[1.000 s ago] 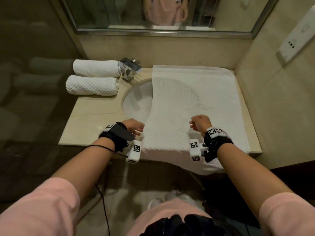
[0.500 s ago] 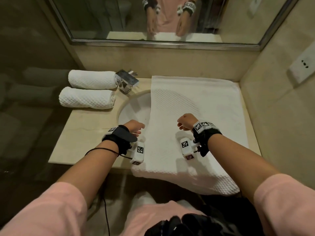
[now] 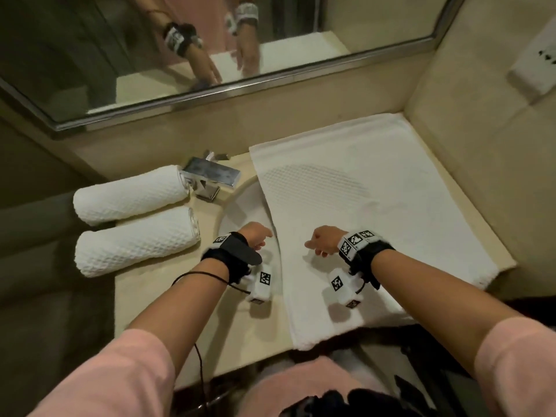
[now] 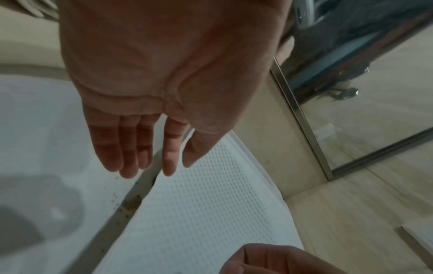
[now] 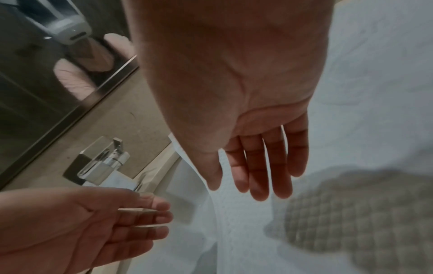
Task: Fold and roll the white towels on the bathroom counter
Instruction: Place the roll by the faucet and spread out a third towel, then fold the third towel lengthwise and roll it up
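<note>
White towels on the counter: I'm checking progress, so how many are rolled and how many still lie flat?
Rolled white waffle-weave towels: 2 (far one, near one)
Flat white towel spread over the beige counter: 1
Total: 3

A: Dim, warm light on the head view; the dark left wall is nearly lost, and the flat towel (image 3: 370,212) is the brightest thing.

B: Light falls from above, perhaps: the wrist cameras cast soft shadows on it. The mirror (image 3: 210,40) reflection is smeared, and straight edges bow toward the frame's borders.

A: Both wrist views are cooler and grainy. The left hand (image 4: 164,74) and right hand (image 5: 234,83) are backlit, their palms murky, with a blurred shadow patch at lower right.
</note>
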